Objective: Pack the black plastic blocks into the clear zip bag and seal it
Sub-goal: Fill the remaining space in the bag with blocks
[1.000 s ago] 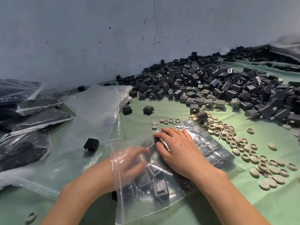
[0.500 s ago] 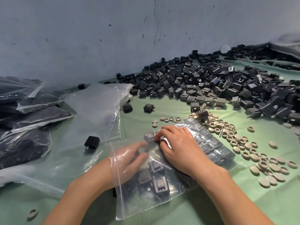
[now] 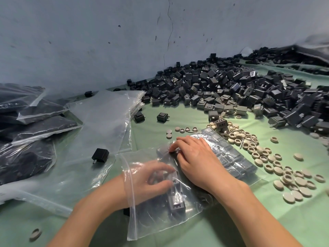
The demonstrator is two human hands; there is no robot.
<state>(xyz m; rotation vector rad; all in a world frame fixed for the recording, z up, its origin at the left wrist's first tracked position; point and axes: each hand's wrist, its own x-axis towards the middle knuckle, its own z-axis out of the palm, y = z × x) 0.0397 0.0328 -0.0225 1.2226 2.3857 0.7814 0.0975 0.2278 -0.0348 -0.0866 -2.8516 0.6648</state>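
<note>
Inside the clear zip bag (image 3: 156,221), lying unsealed on the counter (image 3: 240,225), the left hand (image 3: 151,177) has been drawn back slightly. Its fingers are bent against loose black plastic blocks (image 3: 177,205), now lined up; a grip cannot be confirmed. The packed rows are still pressed down by the flat right hand (image 3: 195,157). Sealing is judged near.

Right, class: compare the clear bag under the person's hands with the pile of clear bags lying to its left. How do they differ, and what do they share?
The zip bag holds rows of black blocks; the piled bags look empty. The zip bag bulges, its mouth open round the left hand; the piled bags lie flat. Both are clear plastic on the green cloth.
</note>
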